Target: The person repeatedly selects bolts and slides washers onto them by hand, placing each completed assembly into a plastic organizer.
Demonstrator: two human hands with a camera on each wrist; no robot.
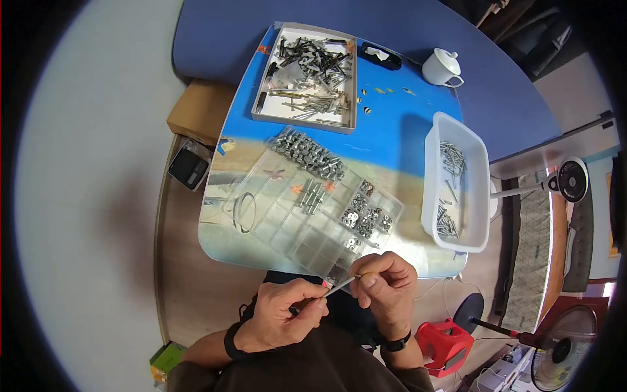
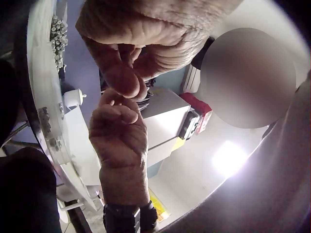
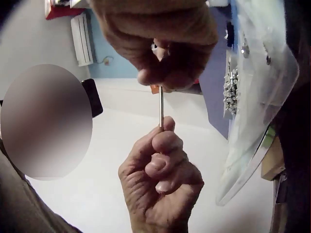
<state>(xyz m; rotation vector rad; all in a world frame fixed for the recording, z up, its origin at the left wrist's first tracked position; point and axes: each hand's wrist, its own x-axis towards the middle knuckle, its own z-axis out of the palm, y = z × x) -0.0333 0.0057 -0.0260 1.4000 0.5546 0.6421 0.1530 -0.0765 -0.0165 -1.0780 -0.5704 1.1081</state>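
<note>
Rod [image 1: 340, 286] stretches between left hand [image 1: 282, 314] and right hand [image 1: 386, 287], both hands pinching it.

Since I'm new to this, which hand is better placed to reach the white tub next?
Probably the right hand: it's nearer the white tub than the left hand, though both pinch the metal rod.

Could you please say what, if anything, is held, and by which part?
A thin metal rod, pinched toward one end by the left grip and toward the other by the right grip.
</note>
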